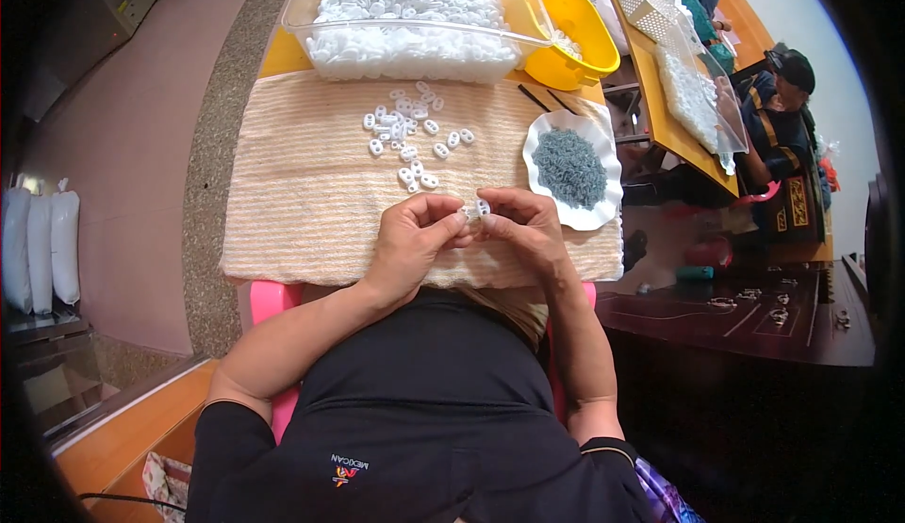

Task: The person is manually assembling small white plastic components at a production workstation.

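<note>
My left hand (415, 240) and my right hand (524, 229) meet over the towel's near part, both closed in a pinch. Between the right thumb and forefinger is a white oval plastic piece (483, 207) with two dark holes. The left fingertips pinch a small whitish part right beside it; its shape is mostly hidden. Ahead of the hands, several loose two-hole white pieces (408, 154) lie scattered on the striped beige towel (283, 184). Close to my right hand stands a white wavy-rimmed dish (610, 198) heaped with tiny grey pieces (569, 167), perhaps springs.
A clear tub (304, 25) full of white pieces stands at the table's far side. To its right are a yellow basin (566, 73) and two dark thin sticks (534, 98). A person (782, 108) sits at another table (693, 141) on the right. White sacks (64, 245) stand far left.
</note>
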### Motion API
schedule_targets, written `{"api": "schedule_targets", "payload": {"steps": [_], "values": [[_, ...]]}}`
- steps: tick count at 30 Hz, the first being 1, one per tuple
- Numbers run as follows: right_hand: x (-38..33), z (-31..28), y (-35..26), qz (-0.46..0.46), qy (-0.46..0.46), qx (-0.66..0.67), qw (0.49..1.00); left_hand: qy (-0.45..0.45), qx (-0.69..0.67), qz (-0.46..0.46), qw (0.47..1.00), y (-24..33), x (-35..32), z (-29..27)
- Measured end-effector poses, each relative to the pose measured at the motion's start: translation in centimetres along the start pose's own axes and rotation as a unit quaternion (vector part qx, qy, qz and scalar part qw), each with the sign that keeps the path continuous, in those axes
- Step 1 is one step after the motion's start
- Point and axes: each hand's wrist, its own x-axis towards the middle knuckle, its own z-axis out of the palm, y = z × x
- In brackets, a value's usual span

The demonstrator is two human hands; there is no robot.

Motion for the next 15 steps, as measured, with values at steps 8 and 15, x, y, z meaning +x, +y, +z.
{"api": "schedule_targets", "payload": {"steps": [8, 15], "values": [[-0.01, 0.22, -0.11, -0.004, -0.005, 0.006, 1.000, -0.001, -0.003, -0.001, 1.000, -0.06, 0.04, -0.07], [0.08, 0.40, -0.28, 0.000, -0.015, -0.010, 1.000, -0.007, 0.004, 0.001, 1.000, 0.00, 0.06, 0.06]]}}
